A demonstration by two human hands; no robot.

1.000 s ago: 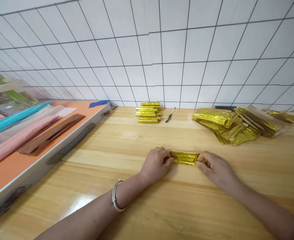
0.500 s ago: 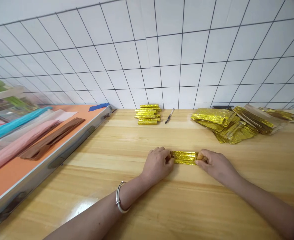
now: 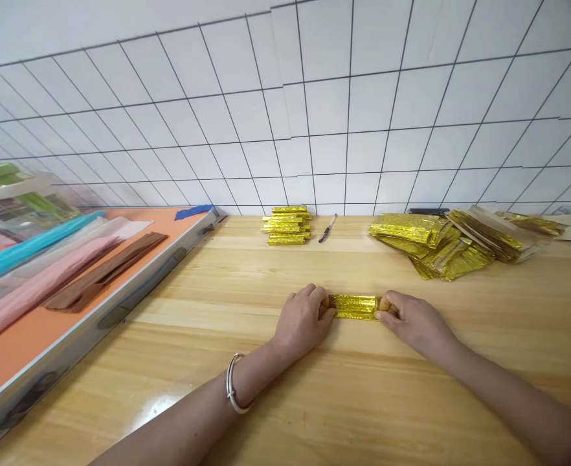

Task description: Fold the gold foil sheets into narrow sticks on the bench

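A strip of shiny gold foil paper [image 3: 356, 307] with lengthwise creases lies on the wooden table, stretched between my two hands. My left hand [image 3: 305, 316] pinches its left end, fingers curled and thumb below. At the right end, my right hand [image 3: 409, 318] grips the strip between thumb and bent fingers. The fingertips and both ends of the strip are partly hidden. Beyond the hands stands a small stack of narrow folded gold strips [image 3: 287, 226]. Farther right is a loose pile of flat gold foil pieces [image 3: 434, 243].
A pen [image 3: 327, 228] lies beside the folded stack. On the left, a raised orange board [image 3: 134, 275] carries blue, white, pink and brown crepe paper [image 3: 105, 272]. A clear container with green parts [image 3: 13, 194] sits behind. The white tiled wall [image 3: 329, 152] bounds the table's back.
The view has shifted slightly. Both hands keep their grip on the gold foil strip, which looks a little narrower between them; otherwise little differs.
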